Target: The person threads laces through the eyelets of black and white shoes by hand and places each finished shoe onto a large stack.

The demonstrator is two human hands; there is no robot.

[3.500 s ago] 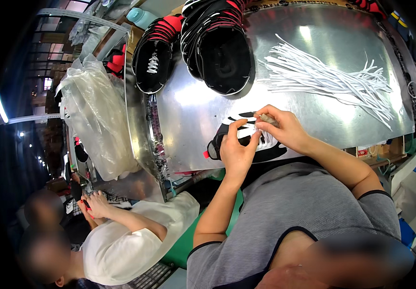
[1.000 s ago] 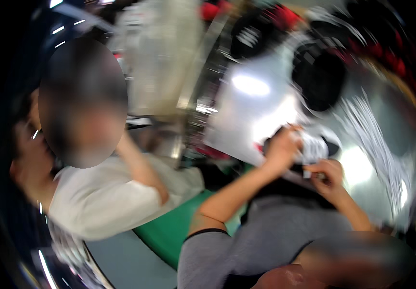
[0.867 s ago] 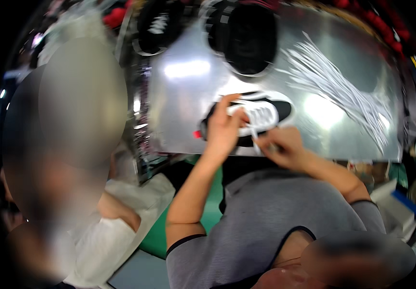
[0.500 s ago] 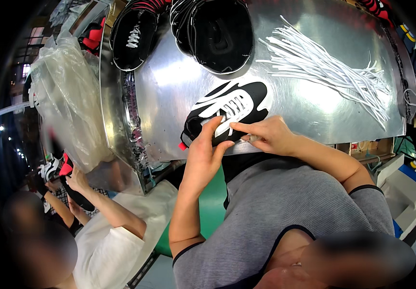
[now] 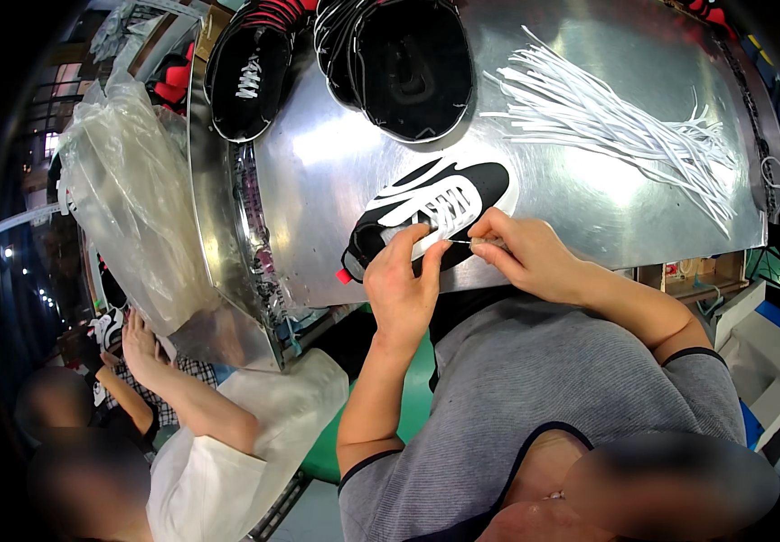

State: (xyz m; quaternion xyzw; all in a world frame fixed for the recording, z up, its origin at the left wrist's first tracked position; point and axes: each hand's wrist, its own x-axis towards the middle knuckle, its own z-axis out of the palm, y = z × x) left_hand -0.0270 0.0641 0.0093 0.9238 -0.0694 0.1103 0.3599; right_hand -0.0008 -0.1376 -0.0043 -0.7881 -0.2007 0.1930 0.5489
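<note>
Black-and-white shoe point(image 5: 428, 208), head view: one specimen is laid on the single metal table point(image 5: 318, 217), near the edge closest to the wearer, with its toe pointed to the upper right and its heel, marked by one red tab point(image 5: 344, 275), to the lower left. White lacing is seen across its upper.

Two hands of the wearer are shown at its near side. The left hand point(image 5: 399, 282) is placed at the collar and tongue, partly open, its thumb and forefinger curved toward each other; whether anything is pinched there cannot be told. By the right hand point(image 5: 530, 257), which is closed to a pinch of thumb and fingers, one slender rod point(image 5: 462, 241) is held, its tip pointed toward the left thumb.

Beyond the shoe, one laced shoe point(image 5: 247, 86) is set at the upper left, and beside it a nested group of dark shoes point(image 5: 413, 77), of which at least two can be counted. To the right, one bundle of white laces point(image 5: 620, 135) is spread, its strands too many and too crossed to be counted.

Off the table, one translucent plastic bag point(image 5: 132, 208) is seen at the left, with two co-workers below it, one dressed in a white top point(image 5: 205, 488).
</note>
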